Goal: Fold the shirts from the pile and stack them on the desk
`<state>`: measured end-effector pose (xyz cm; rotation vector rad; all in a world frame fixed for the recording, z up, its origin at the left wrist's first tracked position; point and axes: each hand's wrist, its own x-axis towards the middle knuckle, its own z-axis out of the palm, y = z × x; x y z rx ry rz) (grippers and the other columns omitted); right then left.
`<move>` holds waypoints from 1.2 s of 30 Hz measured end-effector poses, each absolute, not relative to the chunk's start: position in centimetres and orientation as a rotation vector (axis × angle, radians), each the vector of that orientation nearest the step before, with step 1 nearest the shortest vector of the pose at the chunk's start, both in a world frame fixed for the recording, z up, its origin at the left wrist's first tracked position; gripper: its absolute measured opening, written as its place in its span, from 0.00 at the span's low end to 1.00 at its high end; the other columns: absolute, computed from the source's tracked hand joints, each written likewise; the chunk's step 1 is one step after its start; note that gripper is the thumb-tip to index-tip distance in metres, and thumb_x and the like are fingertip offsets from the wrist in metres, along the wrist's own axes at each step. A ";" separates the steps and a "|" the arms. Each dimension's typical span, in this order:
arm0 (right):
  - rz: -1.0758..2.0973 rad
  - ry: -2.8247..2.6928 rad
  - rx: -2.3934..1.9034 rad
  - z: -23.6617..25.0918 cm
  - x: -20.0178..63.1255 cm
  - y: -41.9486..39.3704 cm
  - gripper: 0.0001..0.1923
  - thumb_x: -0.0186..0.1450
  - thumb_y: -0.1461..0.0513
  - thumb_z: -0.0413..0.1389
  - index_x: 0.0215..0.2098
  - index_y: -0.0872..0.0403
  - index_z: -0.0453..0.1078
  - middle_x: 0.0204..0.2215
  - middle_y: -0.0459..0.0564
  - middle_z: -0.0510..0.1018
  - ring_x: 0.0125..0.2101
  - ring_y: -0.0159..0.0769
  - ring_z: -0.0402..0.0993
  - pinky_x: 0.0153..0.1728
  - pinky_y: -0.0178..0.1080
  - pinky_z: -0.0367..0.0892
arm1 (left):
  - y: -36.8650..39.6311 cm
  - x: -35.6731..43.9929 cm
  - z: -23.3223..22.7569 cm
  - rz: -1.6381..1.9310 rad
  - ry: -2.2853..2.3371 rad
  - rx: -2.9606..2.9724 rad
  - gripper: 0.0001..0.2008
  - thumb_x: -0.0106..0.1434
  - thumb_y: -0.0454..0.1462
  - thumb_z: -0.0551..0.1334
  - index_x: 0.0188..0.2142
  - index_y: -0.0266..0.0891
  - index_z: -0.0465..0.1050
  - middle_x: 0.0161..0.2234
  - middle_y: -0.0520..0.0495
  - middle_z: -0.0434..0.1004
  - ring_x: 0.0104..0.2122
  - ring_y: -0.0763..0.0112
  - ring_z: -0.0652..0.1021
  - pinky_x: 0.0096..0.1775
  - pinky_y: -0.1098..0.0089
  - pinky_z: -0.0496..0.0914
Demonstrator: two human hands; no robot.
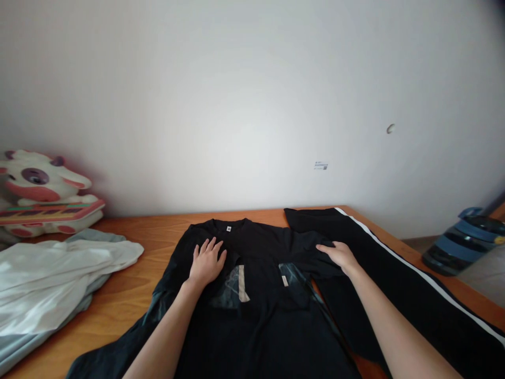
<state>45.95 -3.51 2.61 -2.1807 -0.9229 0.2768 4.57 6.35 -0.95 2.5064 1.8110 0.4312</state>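
While left hand (206,264) lay flat, fingers (211,245) spread, on black shirt (261,295), right hand (341,255) grasped sleeve (305,247), outstretched rightward.

The shirt (262,321) is mostly black, its chest carrying a dark grey-teal patch (225,292) with faint paler marbling, edged by a beige strip (242,284). A small white label (229,229) shows at the neck. The striped garment (366,273) is solid black with one white stripe. White cloth (67,279) overlaps plain grey-blue cloth (98,235). The cow toy (51,184) is white, with pink muzzle, purple eye patch and pink-rimmed, yellowish keys. Orange-brown wood grain patterns the bench (161,231); the bottle (463,242) is blue and near-black, the wall (236,105) pale grey.
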 end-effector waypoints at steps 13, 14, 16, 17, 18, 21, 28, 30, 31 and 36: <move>0.725 -1.834 -1.484 5.5 30.0 -5.9 0.18 0.67 0.50 0.57 0.51 0.50 0.74 0.48 0.54 0.81 0.48 0.43 0.78 0.49 0.46 0.73 | 6.3 4.4 -0.9 0.557 1.722 2.438 0.20 0.71 0.43 0.55 0.59 0.43 0.72 0.65 0.40 0.68 0.66 0.54 0.65 0.67 0.45 0.53; 0.603 -1.859 -1.555 4.7 30.0 -6.7 0.16 0.67 0.52 0.58 0.49 0.50 0.75 0.47 0.54 0.81 0.49 0.44 0.78 0.51 0.48 0.72 | 6.4 4.3 -0.9 0.567 1.716 2.433 0.19 0.71 0.43 0.55 0.58 0.43 0.72 0.65 0.40 0.69 0.66 0.54 0.66 0.67 0.45 0.53; 0.380 -1.895 -1.629 3.2 30.4 -8.0 0.15 0.67 0.54 0.58 0.50 0.49 0.74 0.50 0.54 0.79 0.52 0.46 0.76 0.55 0.51 0.69 | 6.4 4.4 -0.8 0.594 1.699 2.435 0.18 0.71 0.42 0.56 0.57 0.42 0.72 0.63 0.40 0.70 0.64 0.53 0.68 0.67 0.44 0.54; 0.302 -1.909 -1.637 2.5 30.6 -8.6 0.16 0.66 0.54 0.59 0.51 0.48 0.74 0.51 0.54 0.78 0.53 0.47 0.74 0.56 0.51 0.69 | 6.4 4.4 -0.8 0.615 1.690 2.438 0.18 0.70 0.41 0.56 0.57 0.42 0.73 0.62 0.40 0.71 0.63 0.54 0.69 0.67 0.45 0.55; 0.244 -1.918 -1.639 1.9 30.7 -9.0 0.17 0.66 0.54 0.59 0.53 0.47 0.73 0.52 0.53 0.77 0.54 0.48 0.74 0.57 0.52 0.68 | 6.4 4.4 -0.8 0.638 1.672 2.445 0.17 0.70 0.41 0.57 0.56 0.42 0.73 0.61 0.40 0.72 0.62 0.54 0.71 0.66 0.47 0.57; 0.167 -1.949 -1.649 1.0 30.5 -9.9 0.21 0.65 0.53 0.61 0.55 0.45 0.73 0.54 0.52 0.77 0.56 0.49 0.72 0.57 0.52 0.68 | 6.4 4.8 -0.6 0.724 1.573 2.461 0.15 0.70 0.40 0.57 0.54 0.41 0.74 0.57 0.41 0.76 0.56 0.56 0.75 0.61 0.54 0.65; 0.114 -2.006 -1.573 0.9 30.3 -10.0 0.10 0.68 0.57 0.59 0.47 0.44 0.78 0.50 0.51 0.78 0.51 0.47 0.74 0.53 0.51 0.71 | 6.5 8.3 1.0 0.716 1.389 2.389 0.13 0.69 0.42 0.60 0.51 0.43 0.75 0.46 0.47 0.84 0.49 0.60 0.81 0.55 0.62 0.69; 0.104 -2.043 -1.526 0.9 30.4 -10.0 0.10 0.70 0.59 0.56 0.45 0.45 0.79 0.45 0.51 0.79 0.47 0.46 0.75 0.49 0.50 0.72 | 6.7 9.6 1.8 0.650 1.382 2.344 0.15 0.67 0.42 0.63 0.52 0.44 0.74 0.42 0.50 0.85 0.47 0.61 0.82 0.53 0.64 0.70; 0.101 -2.056 -1.508 1.0 30.4 -10.0 0.10 0.71 0.60 0.55 0.44 0.45 0.79 0.43 0.51 0.79 0.45 0.45 0.76 0.47 0.49 0.72 | 6.8 10.1 2.2 0.624 1.386 2.318 0.16 0.66 0.41 0.65 0.52 0.44 0.73 0.40 0.51 0.85 0.45 0.62 0.82 0.50 0.66 0.71; 0.128 -2.024 -1.475 1.4 30.6 -10.2 0.12 0.74 0.61 0.49 0.44 0.47 0.75 0.39 0.51 0.78 0.40 0.43 0.75 0.43 0.47 0.71 | 7.9 11.2 4.3 0.565 1.495 2.250 0.16 0.64 0.35 0.62 0.52 0.41 0.74 0.35 0.51 0.84 0.37 0.66 0.83 0.41 0.71 0.73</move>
